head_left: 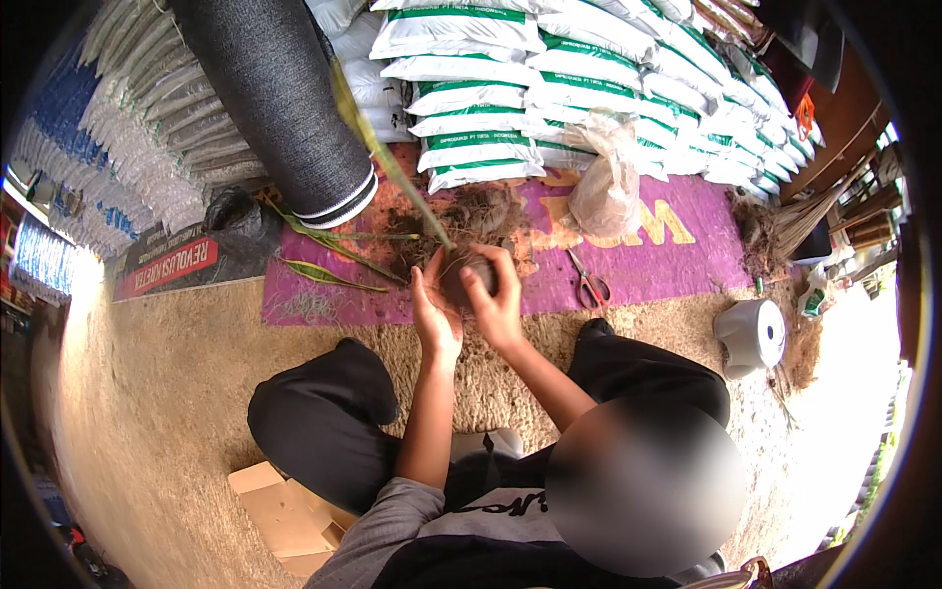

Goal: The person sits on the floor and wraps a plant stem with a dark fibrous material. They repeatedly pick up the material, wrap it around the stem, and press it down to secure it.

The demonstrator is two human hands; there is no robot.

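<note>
Between my two hands is a round, dark root ball with a long green leaf [422, 208] rising from it toward the upper left. The root ball [465, 279] is cupped from the left by my left hand [436, 312], its fingers pointing up along the side. My right hand [499, 302] curls over it from the right, with the thumb pressed on its front. Loose soil and roots [481, 211] lie just beyond on a purple banner [643, 280]. Yellow-edged leaves [329, 276] rest left of the hands, and red-handled scissors [593, 289] lie to the right.
A clear plastic bag [604, 187] stands on the banner before stacked white-and-green sacks [481, 98]. A black mesh roll [280, 108] leans at the far left. Tangled string [309, 305] lies near the banner's edge. A grey round container [748, 339] is at right, a cardboard box [285, 510] at lower left.
</note>
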